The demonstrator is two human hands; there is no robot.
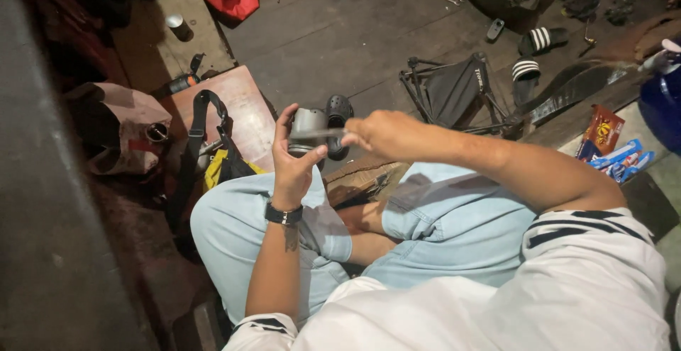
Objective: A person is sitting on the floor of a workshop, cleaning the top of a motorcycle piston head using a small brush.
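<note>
Metal is what your left hand [292, 158] has: a short grey cylindrical part [306, 125], held up in front of your knees with the fingers curled round its near side and the thumb up along its left edge, so that grip is closed firmly on it. Your right hand [383, 135] comes in from the right, fingers pressed together on the end of a thin flat blade-like tool [319, 134], possibly a file or a knife; the blur keeps you from telling which. The tool's long axis runs nearly level, left to right, and lies straight across the face of the cylinder, touching it or just off it. So the part sits directly left of your right-hand grip, at the tool's far end, with your left hand the nearer by far, since it wraps the part.

Behind the part a dark clog [338, 113] lies on the floor [340, 32]. A folding stool [457, 96] stands to the right, well apart, and a black strap [195, 145] hangs over a reddish wooden box [245, 106] at your left.
</note>
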